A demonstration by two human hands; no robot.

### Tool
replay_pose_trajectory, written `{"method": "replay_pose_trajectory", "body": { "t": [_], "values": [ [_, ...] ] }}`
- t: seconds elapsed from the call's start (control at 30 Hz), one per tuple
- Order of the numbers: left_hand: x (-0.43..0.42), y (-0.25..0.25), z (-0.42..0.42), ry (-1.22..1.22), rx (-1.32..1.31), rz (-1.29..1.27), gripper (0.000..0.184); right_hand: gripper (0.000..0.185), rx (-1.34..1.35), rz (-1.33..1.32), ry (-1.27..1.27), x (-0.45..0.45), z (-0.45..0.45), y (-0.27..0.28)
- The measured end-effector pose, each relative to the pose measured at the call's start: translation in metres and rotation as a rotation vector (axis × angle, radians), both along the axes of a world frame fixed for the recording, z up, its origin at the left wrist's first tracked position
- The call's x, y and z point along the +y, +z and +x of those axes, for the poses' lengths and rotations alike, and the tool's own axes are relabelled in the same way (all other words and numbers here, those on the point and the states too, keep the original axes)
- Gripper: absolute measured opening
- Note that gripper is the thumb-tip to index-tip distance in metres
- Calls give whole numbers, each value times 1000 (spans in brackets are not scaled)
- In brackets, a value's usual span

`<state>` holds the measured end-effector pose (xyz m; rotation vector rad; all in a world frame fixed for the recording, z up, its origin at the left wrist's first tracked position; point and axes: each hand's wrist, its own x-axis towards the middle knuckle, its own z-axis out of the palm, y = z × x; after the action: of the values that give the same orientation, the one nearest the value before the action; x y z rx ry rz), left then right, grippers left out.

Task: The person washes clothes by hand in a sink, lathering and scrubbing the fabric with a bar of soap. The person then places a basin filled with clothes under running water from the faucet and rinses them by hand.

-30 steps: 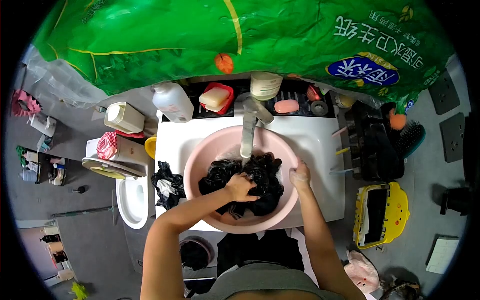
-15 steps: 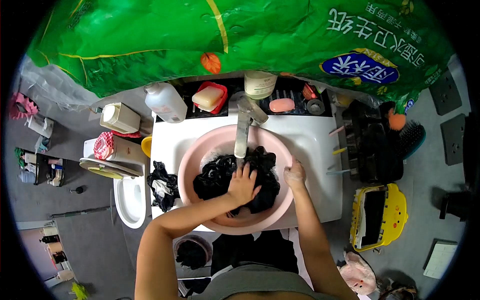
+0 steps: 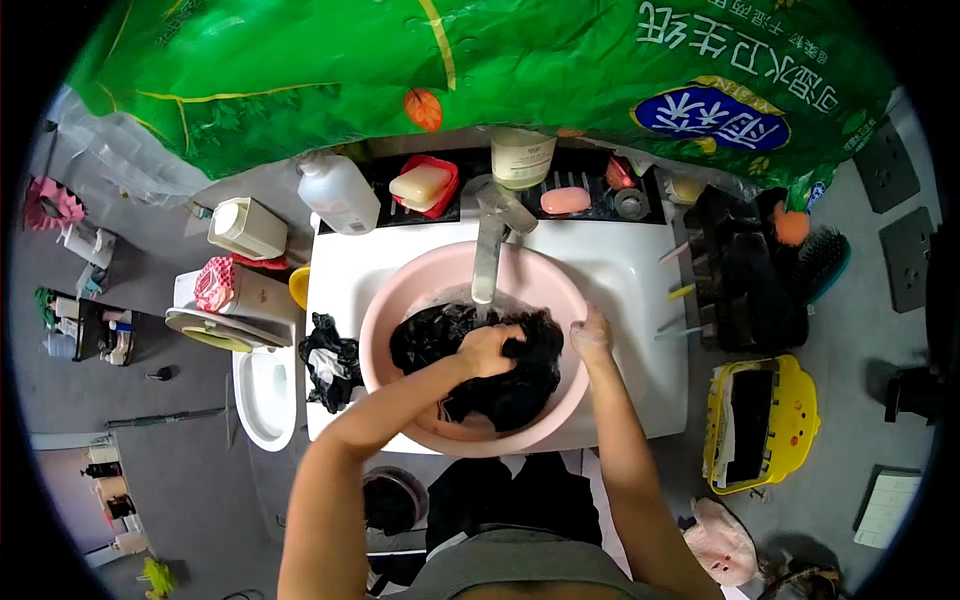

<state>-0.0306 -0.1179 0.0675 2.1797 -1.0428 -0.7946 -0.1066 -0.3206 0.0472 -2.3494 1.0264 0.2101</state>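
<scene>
A pink basin [image 3: 375,350] stands in the white sink [image 3: 640,300] below the faucet [image 3: 487,265]. Wet black clothing [image 3: 520,385] is bunched inside it, in sudsy water. My left hand [image 3: 490,350] is closed on a fold of this clothing, just under the spout, its fingers curled into the fabric. On the basin's right rim, my right hand [image 3: 592,335] grips the edge, thumb toward the inside. Another black garment with a white patch [image 3: 328,362] lies on the sink's left edge, beside the basin.
Behind the faucet stand a white bottle [image 3: 338,195], a soap bar in a red dish [image 3: 422,187], a jar [image 3: 522,158] and a pink soap [image 3: 566,201]. A large green package [image 3: 300,60] hangs above. To the right are a black rack [image 3: 745,270] and yellow basket [image 3: 765,425].
My left hand has gone from lying flat with fingers spread on the clothing to curled around a fold of it. My right hand stays on the rim.
</scene>
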Motion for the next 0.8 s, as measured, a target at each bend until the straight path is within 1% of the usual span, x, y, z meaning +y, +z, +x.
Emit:
{"method": "replay_pose_trajectory", "body": {
  "t": [0.07,0.13,0.17,0.2,0.23,0.3,0.37,0.4,0.47,0.5,0.53,0.57,0.6,0.63,0.73,0.77,0.8],
  "values": [
    [21,35,6,-267,70,197,39,50,-12,-10,10,0,-1,-1],
    [41,44,9,-468,133,390,43,49,-23,-23,14,1,-1,1],
    [51,44,6,-523,125,474,48,49,-21,-22,18,2,0,3],
    [56,46,2,-570,151,640,43,49,-18,-22,23,2,1,6],
    [72,28,-9,-590,24,638,46,49,-14,-23,29,3,1,10],
    [88,-10,-12,-616,-33,659,50,50,-34,-48,38,8,2,13],
    [85,-18,-4,-638,110,715,51,52,-38,-55,52,9,2,15],
    [83,-22,0,-692,156,763,50,52,-30,-49,62,9,2,16],
    [58,3,15,-796,247,852,47,53,-14,-51,65,8,2,16],
    [46,24,22,-779,170,774,40,53,-6,-57,56,10,2,16],
    [39,42,32,-581,148,743,38,53,5,-61,46,10,1,15],
    [28,57,36,-295,12,746,41,54,-8,-49,45,9,0,14],
    [25,47,49,-149,56,692,52,55,-19,-37,46,9,-2,14],
    [26,33,46,-86,-204,668,76,56,-32,-27,50,9,-2,14],
    [20,-9,37,-153,-140,919,97,54,19,30,-3,13,1,29],
    [16,-23,34,-103,-107,911,105,54,21,28,1,12,2,29],
    [14,-48,39,-95,-66,879,105,54,22,27,4,11,2,28]
  ]
}}
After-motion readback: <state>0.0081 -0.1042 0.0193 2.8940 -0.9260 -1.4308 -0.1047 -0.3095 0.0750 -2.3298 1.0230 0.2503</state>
